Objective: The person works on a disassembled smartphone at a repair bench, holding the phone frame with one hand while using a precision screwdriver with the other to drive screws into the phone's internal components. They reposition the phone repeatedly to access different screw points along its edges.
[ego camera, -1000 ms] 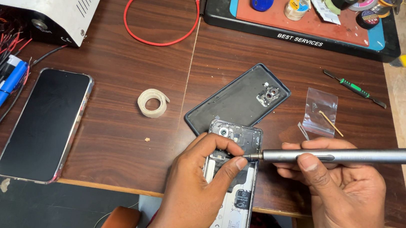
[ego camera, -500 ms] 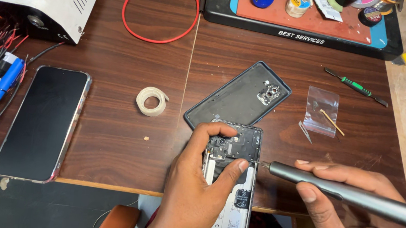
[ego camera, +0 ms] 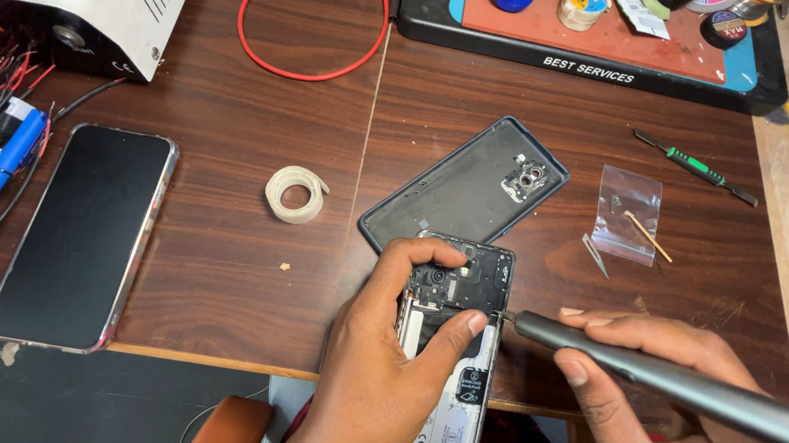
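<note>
Head view: an opened phone (ego camera: 452, 355) at the near table edge, worked on with a grey electric screwdriver (ego camera: 680, 388).
Left hand (ego camera: 389, 367) grips the phone's upper half, thumb across its exposed insides; right hand (ego camera: 685, 428) is wrapped round the screwdriver, tip at the phone's right edge. The phone overhangs the table (ego camera: 214, 261), so a slipped tip could gouge the board or tip it off.
</note>
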The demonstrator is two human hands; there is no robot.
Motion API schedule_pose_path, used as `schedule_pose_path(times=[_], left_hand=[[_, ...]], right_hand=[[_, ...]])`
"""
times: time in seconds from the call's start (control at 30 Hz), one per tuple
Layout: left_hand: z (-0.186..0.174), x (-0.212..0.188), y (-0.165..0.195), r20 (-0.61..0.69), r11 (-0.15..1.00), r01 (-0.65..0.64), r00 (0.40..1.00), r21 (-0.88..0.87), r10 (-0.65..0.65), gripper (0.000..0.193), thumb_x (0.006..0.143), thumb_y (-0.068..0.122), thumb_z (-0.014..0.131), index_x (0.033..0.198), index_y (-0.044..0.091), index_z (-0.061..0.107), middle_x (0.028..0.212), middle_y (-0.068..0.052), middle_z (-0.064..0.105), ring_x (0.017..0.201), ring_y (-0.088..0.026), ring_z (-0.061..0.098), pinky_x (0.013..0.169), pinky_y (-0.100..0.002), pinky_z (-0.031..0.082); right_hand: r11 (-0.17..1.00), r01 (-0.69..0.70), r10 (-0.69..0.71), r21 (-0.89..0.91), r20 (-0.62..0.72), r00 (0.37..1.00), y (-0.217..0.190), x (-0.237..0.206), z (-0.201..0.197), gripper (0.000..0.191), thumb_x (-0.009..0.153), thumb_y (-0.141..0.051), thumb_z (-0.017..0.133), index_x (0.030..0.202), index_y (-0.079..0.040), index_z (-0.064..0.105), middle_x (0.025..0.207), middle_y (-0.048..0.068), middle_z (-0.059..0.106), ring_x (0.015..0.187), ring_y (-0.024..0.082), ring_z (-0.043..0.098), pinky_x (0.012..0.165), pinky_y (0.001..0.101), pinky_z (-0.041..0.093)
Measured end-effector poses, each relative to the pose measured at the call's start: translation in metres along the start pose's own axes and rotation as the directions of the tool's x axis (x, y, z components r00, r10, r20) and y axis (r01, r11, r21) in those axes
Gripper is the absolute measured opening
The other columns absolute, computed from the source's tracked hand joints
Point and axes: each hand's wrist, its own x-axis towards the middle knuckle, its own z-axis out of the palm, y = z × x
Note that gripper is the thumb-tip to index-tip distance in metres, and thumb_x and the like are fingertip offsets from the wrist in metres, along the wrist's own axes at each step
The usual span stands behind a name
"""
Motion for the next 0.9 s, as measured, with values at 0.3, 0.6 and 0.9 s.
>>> schedule_pose_path(times=[0.3, 0.6, 0.9], left_hand=[[-0.0001, -0.0004, -0.0016, 0.018, 0.993, -0.109, 0.994, -0.040, 0.110, 0.037, 0.086, 0.005, 0.074, 0.119, 0.011, 0.058, 0.094, -0.006, 0.075, 0.087, -0.009, 0.071, 0.077, -0.028, 0.057], [-0.0015, -0.0001, 0.0048, 0.004, 0.997, -0.055, 0.998, 0.053, 0.055, 0.039, 0.083, 0.008, 0.075, 0.118, 0.014, 0.059, 0.091, -0.005, 0.077, 0.085, -0.011, 0.075, 0.075, -0.028, 0.057], [-0.0018, -0.0002, 0.0047, 0.006, 0.999, -0.011, 1.000, 0.035, 0.011, 0.039, 0.082, 0.007, 0.075, 0.117, 0.015, 0.059, 0.090, -0.004, 0.076, 0.083, -0.010, 0.074, 0.074, -0.028, 0.056]], right_hand=[[0.997, 0.073, -0.070, -0.038, 0.097, 0.993, -0.0037, 0.0083, -0.0018, 0.020, 0.081, -0.002, 0.079, 0.099, -0.002, 0.071, 0.101, 0.011, 0.079, 0.096, 0.015, 0.078, 0.084, 0.0275, 0.064], [0.990, 0.092, -0.082, -0.106, 0.093, 0.992, -0.0023, 0.0094, -0.0022, 0.020, 0.082, -0.001, 0.079, 0.100, -0.001, 0.071, 0.099, 0.012, 0.078, 0.098, 0.018, 0.078, 0.088, 0.0303, 0.063], [0.995, 0.059, -0.051, -0.086, 0.089, 0.995, -0.0007, 0.0083, -0.0017, 0.020, 0.082, -0.002, 0.078, 0.100, -0.002, 0.070, 0.099, 0.011, 0.077, 0.099, 0.018, 0.078, 0.088, 0.0306, 0.064]])
